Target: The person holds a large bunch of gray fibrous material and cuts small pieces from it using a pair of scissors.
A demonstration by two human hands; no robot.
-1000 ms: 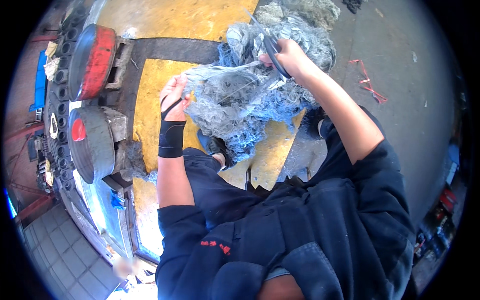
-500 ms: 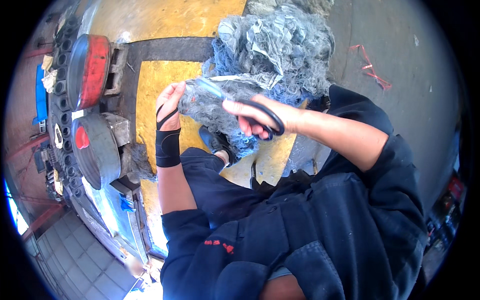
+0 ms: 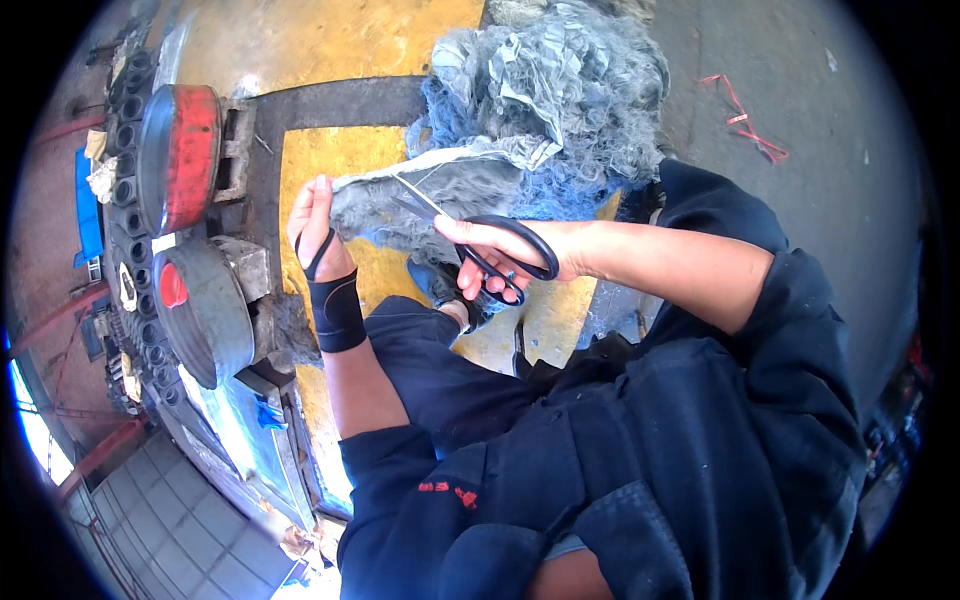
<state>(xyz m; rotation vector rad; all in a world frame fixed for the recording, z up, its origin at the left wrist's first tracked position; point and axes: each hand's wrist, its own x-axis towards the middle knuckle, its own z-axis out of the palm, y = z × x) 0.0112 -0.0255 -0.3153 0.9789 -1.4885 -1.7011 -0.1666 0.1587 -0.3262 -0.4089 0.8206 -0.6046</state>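
Noted: red-and-black drum (image 3: 188,160) beside a hollow grey block (image 3: 240,125); near it, a grey drum (image 3: 215,315) with a red patch (image 3: 172,285) on its face. Beyond both I see a row of dark rings (image 3: 124,192). Well apart from these, a loose red cord (image 3: 738,119) lies on the grey floor (image 3: 800,235).

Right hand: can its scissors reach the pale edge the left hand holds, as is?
Probably yes: the right hand holds open scissors pointing toward the pale edge stretched between the left hand and the grey pile. Nothing visible blocks them, though one view leaves depth uncertain.
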